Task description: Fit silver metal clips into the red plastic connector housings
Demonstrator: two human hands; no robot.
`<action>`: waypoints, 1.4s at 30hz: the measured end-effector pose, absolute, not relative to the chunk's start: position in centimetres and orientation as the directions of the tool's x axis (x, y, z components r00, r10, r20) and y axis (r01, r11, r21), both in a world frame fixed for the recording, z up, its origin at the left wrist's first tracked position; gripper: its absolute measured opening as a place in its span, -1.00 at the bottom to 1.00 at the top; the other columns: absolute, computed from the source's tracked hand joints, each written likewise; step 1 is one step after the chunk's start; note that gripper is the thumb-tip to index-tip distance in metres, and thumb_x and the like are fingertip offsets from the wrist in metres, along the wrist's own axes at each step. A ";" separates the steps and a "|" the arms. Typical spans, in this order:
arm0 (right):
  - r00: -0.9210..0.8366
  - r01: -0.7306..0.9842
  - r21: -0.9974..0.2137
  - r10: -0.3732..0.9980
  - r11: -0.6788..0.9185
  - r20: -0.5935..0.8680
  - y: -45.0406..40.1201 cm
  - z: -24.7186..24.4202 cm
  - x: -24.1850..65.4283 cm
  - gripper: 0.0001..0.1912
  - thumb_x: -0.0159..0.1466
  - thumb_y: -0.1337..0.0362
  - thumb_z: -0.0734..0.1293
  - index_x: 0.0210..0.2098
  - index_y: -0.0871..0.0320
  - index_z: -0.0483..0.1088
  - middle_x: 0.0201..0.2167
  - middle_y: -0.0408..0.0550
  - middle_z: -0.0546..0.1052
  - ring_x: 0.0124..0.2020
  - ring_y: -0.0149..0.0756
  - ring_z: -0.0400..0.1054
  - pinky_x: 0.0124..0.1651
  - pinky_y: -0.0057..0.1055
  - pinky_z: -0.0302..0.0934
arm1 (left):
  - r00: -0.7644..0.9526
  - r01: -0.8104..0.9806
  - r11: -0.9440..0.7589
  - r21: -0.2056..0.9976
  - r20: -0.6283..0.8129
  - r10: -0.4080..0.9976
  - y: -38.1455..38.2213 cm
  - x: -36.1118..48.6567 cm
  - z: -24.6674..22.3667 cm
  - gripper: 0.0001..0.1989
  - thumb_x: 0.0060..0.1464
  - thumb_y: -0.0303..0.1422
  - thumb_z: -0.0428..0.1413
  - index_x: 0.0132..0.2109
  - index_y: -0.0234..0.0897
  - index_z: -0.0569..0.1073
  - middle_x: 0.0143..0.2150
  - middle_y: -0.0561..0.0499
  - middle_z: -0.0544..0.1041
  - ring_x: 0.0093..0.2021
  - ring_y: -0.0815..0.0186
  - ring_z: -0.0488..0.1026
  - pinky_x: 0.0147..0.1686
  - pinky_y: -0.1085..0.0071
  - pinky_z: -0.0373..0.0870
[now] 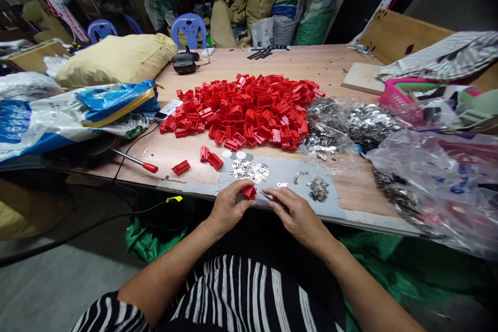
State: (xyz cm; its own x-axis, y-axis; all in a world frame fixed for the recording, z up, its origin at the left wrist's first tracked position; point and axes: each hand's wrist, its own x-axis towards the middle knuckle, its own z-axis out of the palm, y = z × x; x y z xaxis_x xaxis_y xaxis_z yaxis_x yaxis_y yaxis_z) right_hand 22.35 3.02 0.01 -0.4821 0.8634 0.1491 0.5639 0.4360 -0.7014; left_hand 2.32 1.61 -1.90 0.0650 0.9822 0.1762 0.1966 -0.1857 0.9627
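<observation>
Between the thumb and fingers of my left hand (230, 204) is a small red plastic housing (249, 192), held over the table's front edge. My right hand (291, 210) pinches a thin, dark metal piece (266, 195), its tip pointing toward the housing with a small gap between them. Just beyond my hands, a pile of flat silvery metal pieces (249, 170) lies on a grey mat (288, 166). A smaller heap of metal parts (318, 189) sits to the right, and a few bright pieces (282, 184) lie near my right fingers.
A large heap of red housings (249, 109) covers the table's middle. Plastic bags of metal parts (330, 119) stand to its right, beside a pink basket (400, 96). At the left lie a red-tipped lever (150, 167), several loose red housings (181, 167) and a sack (116, 59).
</observation>
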 end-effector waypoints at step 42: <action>-0.396 0.777 -0.540 0.918 0.324 -0.020 3.4 0.0 20.2 -0.83 0.30 0.33 0.21 -0.24 0.08 0.44 -0.26 -0.08 0.51 -0.24 -0.28 0.40 -0.21 -0.40 0.17 | 0.198 0.409 -0.325 0.853 0.264 0.944 3.6 1.3 -3.4 -0.59 -0.06 -0.42 0.28 0.00 -0.18 0.51 -0.07 -0.05 0.59 -0.06 0.21 0.52 -0.01 0.30 0.41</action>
State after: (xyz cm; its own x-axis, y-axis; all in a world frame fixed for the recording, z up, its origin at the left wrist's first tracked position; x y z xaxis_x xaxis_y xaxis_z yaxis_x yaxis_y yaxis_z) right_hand 20.17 3.37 -0.04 -0.3960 0.9181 -0.0196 0.7768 0.3235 -0.5402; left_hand 1.32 3.63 -3.37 0.1977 0.9439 0.2645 0.4089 -0.3246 0.8529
